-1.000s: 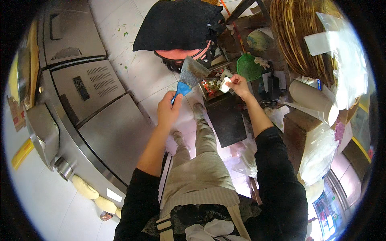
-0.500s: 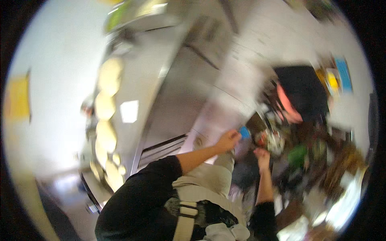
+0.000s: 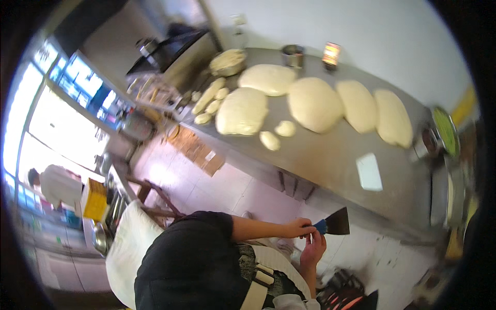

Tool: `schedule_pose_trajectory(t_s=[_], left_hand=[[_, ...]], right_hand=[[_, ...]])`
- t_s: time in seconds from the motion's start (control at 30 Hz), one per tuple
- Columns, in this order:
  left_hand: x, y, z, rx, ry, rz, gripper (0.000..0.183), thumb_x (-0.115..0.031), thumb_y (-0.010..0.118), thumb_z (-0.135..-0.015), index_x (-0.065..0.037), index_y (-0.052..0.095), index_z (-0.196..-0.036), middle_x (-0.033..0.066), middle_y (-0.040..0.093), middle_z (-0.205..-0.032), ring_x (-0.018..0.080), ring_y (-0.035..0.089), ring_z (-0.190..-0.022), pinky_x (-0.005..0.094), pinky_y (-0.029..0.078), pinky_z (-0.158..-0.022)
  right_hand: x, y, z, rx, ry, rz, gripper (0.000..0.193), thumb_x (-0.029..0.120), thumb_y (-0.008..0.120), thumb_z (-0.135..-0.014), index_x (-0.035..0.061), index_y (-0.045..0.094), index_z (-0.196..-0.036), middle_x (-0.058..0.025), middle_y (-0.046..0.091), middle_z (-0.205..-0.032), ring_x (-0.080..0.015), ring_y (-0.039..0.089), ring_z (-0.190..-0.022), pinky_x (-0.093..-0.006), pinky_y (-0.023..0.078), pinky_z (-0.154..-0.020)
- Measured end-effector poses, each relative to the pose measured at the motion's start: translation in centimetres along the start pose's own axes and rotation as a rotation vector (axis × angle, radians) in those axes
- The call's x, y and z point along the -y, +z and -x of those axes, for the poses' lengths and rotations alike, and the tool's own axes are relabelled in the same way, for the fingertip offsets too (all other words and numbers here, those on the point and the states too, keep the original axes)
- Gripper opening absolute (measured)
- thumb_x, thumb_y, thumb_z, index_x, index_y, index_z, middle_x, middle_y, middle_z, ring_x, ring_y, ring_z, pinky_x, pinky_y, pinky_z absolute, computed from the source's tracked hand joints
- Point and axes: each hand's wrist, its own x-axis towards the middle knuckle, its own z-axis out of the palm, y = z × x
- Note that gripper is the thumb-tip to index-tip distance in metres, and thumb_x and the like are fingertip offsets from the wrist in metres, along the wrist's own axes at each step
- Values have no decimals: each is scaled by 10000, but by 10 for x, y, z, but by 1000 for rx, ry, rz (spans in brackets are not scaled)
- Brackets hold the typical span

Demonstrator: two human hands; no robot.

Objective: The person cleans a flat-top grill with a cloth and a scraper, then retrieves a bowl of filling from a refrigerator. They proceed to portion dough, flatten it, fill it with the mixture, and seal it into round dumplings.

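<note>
My left hand (image 3: 298,228) is closed around the blue handle of a scraper (image 3: 338,222) with a broad, dark, flat blade. My right hand (image 3: 313,250) is just below, its fingers pressed to the same handle. The blade points right, away from my body. Beyond it stands a grey metal worktable (image 3: 315,157). On the table lie a large round dough piece (image 3: 315,105), other big slabs of dough (image 3: 242,111), and small dough lumps (image 3: 285,128). A white rectangular card or plastic piece (image 3: 369,172) rests near the table's front edge.
A metal pot (image 3: 293,56) and a lit phone (image 3: 331,54) stand by the wall. A bowl of dough (image 3: 228,62) is at the far left of the table. Flattened cardboard (image 3: 195,150) lies on the tiled floor. Another person (image 3: 59,186) is at the left.
My view has swung from the cluttered floor area at the right to the worktable. Both hands have come together on the scraper, which was blurred near my left hand before.
</note>
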Motion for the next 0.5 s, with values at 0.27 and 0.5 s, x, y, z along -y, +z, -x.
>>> schedule_pose_trajectory(t_s=[0.27,0.5], left_hand=[[105,-311,227,-568,200,53,380,-396,611,-919,-40,669,-1039,81,679,-800,207,644,-765,351,504,-685],[191,-334,395,-949,-485,-81,607,-321,734,-799,-125,497,-1322,152,685,-971,352,639,-962,431,500,-841]], right_hand=[[-74,338,-46,374,198,116,87,108,648,-885,110,631,-971,0,624,-927,-110,558,-835,-272,447,-755],[-118,553,-63,633,469,252,126,176,691,-874,123,631,-972,23,621,-894,-110,556,-824,-286,425,-748]])
